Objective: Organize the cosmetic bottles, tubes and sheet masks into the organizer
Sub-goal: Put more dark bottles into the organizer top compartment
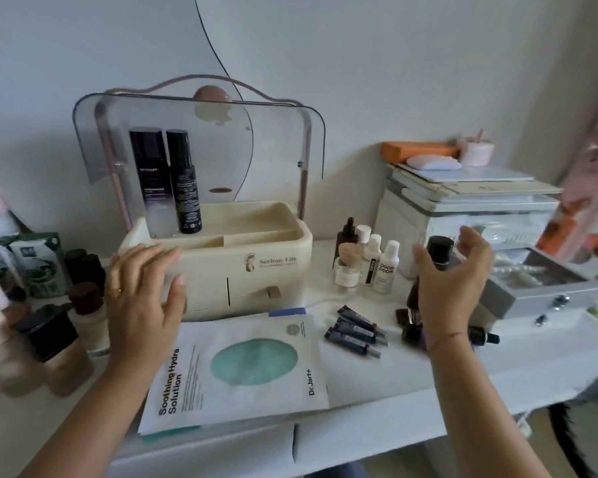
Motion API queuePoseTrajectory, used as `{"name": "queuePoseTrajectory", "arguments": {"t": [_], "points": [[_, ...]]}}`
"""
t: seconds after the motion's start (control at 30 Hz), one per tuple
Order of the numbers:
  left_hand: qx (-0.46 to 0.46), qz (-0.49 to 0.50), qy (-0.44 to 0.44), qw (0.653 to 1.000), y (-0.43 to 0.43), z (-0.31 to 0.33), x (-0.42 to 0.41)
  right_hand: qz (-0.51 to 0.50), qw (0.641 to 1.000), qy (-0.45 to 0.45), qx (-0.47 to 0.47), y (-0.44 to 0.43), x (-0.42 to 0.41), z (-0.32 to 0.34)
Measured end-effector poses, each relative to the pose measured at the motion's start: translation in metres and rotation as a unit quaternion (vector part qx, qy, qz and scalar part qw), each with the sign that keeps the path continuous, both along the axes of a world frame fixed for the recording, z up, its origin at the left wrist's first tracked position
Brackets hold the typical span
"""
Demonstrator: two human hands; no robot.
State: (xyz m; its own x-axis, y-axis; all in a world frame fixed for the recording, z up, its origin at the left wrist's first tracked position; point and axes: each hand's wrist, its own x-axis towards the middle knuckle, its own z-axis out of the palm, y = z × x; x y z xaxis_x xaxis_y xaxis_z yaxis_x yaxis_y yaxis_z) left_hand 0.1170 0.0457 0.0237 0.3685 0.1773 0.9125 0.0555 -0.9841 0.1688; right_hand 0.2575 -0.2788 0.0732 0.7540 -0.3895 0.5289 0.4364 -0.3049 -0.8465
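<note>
Task is being judged as barely begun: only two tall dark bottles (pixel 168 182) are being housed upright in the back-left compartment of the organizer (pixel 256 267), lid flipped up, and its other compartments are being shown bare. Outside it, everything else is being left to sort: sheet masks (pixel 235 367) on the counter (pixel 411 408) just in front of the organizer, small tubes (pixel 354 331) to its front right, small bottles (pixel 370 263) just right of it, foundation bottles (pixel 56 336) to its left. The left hand (pixel 139 305) is being laid against the organizer's front-left corner, fingers (pixel 159 253) straight and spread, nothing gripped. The right hand (pixel 453 284) is being held well right of the organizer, fingers loosely curved and parted around a black-capped bottle (pixel 440 248). No closed grip is being shown, and contact cannot be told.
</note>
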Motion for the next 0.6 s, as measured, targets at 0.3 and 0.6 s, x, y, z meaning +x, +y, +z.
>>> {"name": "queuePoseTrajectory", "arguments": {"t": [0.3, 0.6], "points": [[-0.004, 0.009, 0.01, 1.0, 0.002, -0.001, -0.001, 0.041, 0.982, 0.179, -0.04, -0.026, 0.06, -0.033], [-0.012, 0.003, 0.011, 1.0, 0.001, -0.001, -0.002, 0.043, 0.996, 0.06, -0.056, -0.021, 0.038, 0.004]]}}
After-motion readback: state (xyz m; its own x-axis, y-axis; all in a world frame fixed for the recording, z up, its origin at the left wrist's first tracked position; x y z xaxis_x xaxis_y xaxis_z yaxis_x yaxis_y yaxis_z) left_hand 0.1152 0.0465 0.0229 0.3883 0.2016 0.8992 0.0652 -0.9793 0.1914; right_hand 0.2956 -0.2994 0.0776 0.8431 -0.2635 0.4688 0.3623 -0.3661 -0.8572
